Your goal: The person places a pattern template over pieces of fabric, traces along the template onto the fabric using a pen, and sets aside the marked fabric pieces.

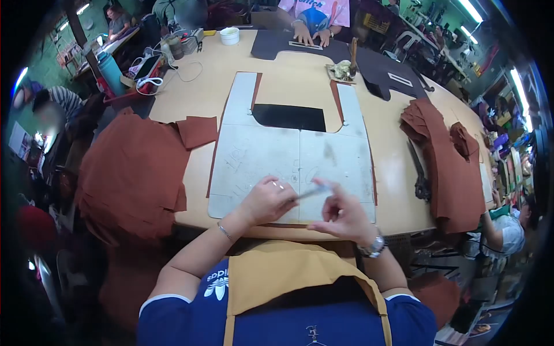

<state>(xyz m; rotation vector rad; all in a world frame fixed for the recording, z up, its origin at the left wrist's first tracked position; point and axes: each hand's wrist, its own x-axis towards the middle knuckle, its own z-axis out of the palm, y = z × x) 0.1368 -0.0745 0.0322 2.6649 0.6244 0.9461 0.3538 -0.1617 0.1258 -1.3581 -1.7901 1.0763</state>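
Observation:
My left hand (268,200) is closed around one end of a slim pen-like stick (309,192), over the lower part of a pale grey pattern board (259,150). The stick's far end is blurred. Just right of it, my right hand (345,214) has thumb and fingers apart, near the stick's tip; it does not appear to grip anything. The board is U-shaped at the top, with pencil marks on it. Reddish-brown fabric (339,102) shows along its edges from underneath. A black piece (291,117) lies inside the cut-out.
Stacked reddish-brown fabric (135,173) overhangs the table at left; more fabric (456,179) lies at right beside dark scissors (421,179). Across the table, another person's hands (311,36) press on a dark piece (271,46). A white cup (229,36) stands at the back.

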